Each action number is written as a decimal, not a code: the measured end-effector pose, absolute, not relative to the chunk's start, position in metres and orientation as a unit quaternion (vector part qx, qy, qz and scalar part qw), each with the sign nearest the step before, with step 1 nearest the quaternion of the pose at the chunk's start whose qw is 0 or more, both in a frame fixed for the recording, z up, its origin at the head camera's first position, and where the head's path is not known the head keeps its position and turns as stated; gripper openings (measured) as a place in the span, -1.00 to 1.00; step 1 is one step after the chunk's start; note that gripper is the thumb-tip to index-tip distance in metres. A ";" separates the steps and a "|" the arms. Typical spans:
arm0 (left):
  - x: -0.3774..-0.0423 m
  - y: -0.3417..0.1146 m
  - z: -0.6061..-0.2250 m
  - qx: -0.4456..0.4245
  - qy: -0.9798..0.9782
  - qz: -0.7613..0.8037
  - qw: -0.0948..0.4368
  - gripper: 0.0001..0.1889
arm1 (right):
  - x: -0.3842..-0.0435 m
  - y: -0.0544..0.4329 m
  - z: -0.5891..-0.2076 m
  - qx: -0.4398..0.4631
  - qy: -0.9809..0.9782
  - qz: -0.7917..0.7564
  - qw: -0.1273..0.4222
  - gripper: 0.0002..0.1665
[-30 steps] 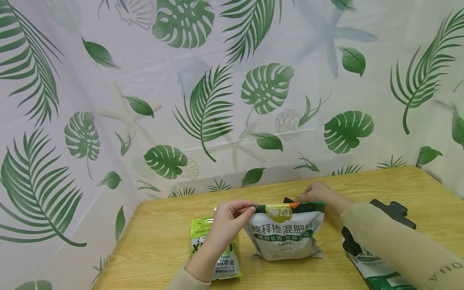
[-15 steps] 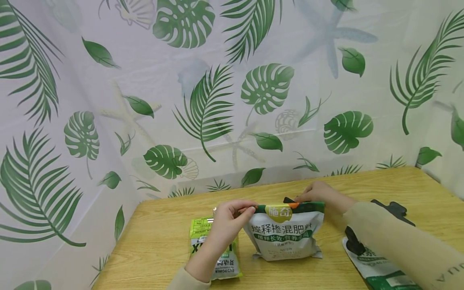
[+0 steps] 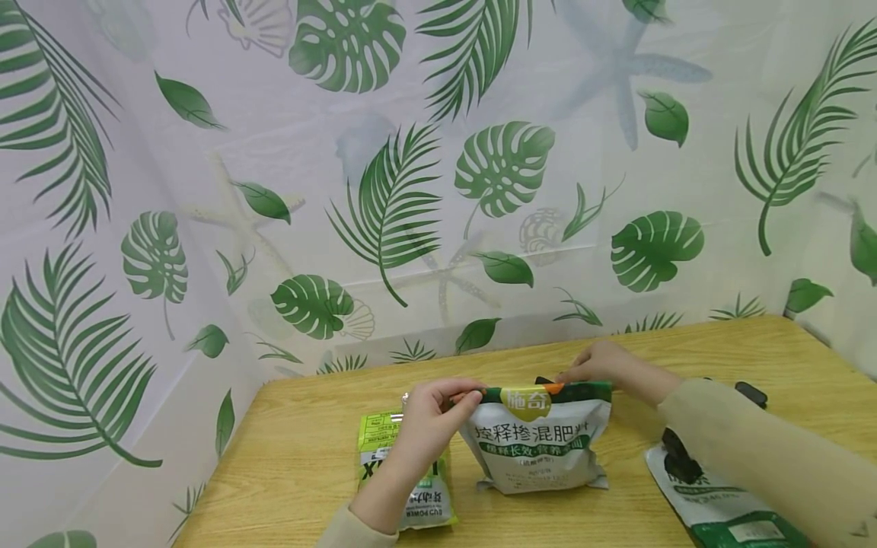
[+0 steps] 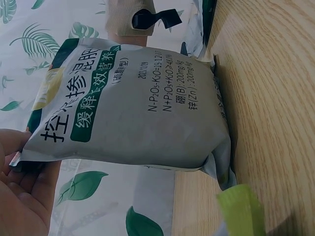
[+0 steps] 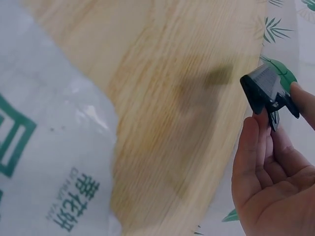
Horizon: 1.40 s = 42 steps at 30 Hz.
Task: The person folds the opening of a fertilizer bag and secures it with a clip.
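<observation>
A white and green fertilizer bag (image 3: 534, 453) stands upright on the table, its top edge folded over. My left hand (image 3: 438, 415) pinches the top left corner of that bag between thumb and fingers. Behind the bag's top edge, my right hand (image 3: 606, 367) holds a black clip (image 5: 268, 91) between thumb and fingers. Only a small part of this clip shows above the bag in the head view. In the right wrist view the clip is apart from the bag.
Left of the bag lies a lime-green and white packet (image 3: 428, 510), partly behind my left forearm. At right, another white and green bag (image 3: 712, 498) bears a black clip (image 3: 680, 459). A further black clip (image 3: 751, 393) lies behind my right sleeve. Patterned cloth (image 3: 411, 228) backs the table.
My right forearm has shifted slightly, covering more of the loose clip behind it and uncovering more of the right-hand bag. The held clip shows less above the bag's edge. My left hand stays put.
</observation>
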<state>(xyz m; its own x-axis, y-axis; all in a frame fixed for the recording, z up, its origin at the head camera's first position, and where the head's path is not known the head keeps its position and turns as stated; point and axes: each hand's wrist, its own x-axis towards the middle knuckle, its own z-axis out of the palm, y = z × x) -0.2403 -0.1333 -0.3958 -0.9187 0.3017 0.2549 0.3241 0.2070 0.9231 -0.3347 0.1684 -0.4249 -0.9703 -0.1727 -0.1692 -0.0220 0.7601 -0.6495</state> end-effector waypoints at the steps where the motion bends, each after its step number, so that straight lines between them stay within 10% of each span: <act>1: -0.240 -0.133 -0.396 -0.201 -0.777 -0.597 0.009 -0.81 | -0.334 0.169 -0.424 -0.056 0.932 -0.342 0.108 -0.51; 42: -0.242 -0.133 -0.394 -0.196 -0.783 -0.590 0.008 -0.81 | -0.318 0.167 -0.376 -0.081 0.903 -0.398 0.139 -0.61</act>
<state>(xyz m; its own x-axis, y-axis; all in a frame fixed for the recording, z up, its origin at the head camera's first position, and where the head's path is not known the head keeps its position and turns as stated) -0.2416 -0.1331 -0.3938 -0.9233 0.2971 0.2433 0.3157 0.2265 0.9215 -0.3180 0.1667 -0.3761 -0.9479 -0.2579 -0.1870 -0.0358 0.6696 -0.7419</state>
